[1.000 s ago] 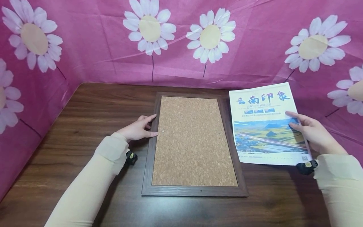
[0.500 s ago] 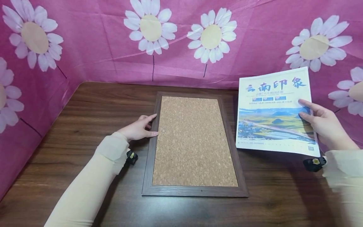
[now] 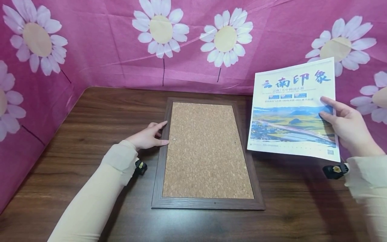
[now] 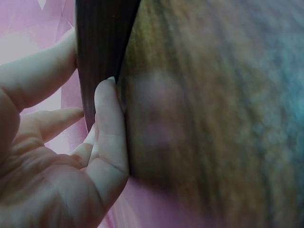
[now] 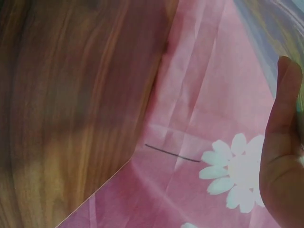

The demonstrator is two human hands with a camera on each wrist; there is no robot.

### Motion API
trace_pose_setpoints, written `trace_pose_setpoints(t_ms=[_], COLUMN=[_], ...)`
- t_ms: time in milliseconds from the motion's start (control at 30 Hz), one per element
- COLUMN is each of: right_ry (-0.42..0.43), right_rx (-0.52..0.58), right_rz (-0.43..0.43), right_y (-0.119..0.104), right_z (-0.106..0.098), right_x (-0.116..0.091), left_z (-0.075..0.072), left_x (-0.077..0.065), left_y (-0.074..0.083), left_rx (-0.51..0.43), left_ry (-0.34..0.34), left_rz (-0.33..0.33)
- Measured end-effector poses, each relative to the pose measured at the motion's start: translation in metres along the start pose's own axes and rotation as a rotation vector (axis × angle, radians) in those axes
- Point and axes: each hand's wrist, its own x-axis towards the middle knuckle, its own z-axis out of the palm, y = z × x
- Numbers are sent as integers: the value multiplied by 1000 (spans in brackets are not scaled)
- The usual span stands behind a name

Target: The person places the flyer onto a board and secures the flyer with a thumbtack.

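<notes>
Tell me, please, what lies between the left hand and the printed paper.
In the head view, the framed corkboard lies between them: the left hand touches its left side, and the right hand holds the printed paper to its right.

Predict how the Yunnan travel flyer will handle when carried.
The Yunnan travel flyer is probably light: the right hand supports it by one side alone. It likely flexes, since its face bows slightly, yet may resist drooping, as its free side extends unfolded.
</notes>
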Motion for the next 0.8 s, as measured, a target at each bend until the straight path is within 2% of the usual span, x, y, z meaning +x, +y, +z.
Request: trace_pose_setpoints(t_ms=[200,467,800], right_ry=[5,-61,-138], right_rx=[146,378,315], right_rz=[-11,3,-2], right_y=[-9,-14,-20], right_z=[8,29,63], right_x=[-3,-9,-19], left_z=[0,-1,-1], left_x=[0,-1,-1], left_y=[0,1,0], left_rx=[5,4,-6], left_ry=[-2,-4,-8], left_rz=[1,6,6])
